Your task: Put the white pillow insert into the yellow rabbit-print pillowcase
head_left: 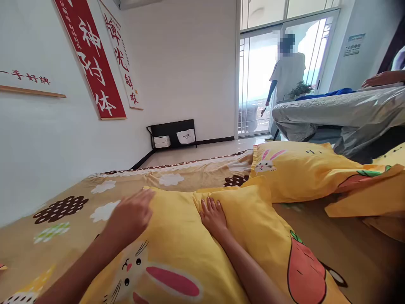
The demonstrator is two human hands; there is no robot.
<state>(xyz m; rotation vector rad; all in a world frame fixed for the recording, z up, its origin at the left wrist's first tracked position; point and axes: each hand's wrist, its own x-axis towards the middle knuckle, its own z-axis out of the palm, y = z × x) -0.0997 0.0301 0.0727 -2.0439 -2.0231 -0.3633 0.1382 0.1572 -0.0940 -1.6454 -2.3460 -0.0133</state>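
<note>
A yellow pillow with a rabbit face and a carrot print lies right in front of me on the bed. My left hand is closed at its far left corner, fingers curled around the fabric and partly hidden. Flat on the upper middle of the pillow rests my right hand, its fingers stretched out beside a crease. Behind it, to the right, a second yellow pillow shows another rabbit.
The bed has a tan sheet with cloud and dotted prints. A plastic-covered table stands at the right, with a person's hand above it. Another person stands by the glass doors. A black rack is against the far wall.
</note>
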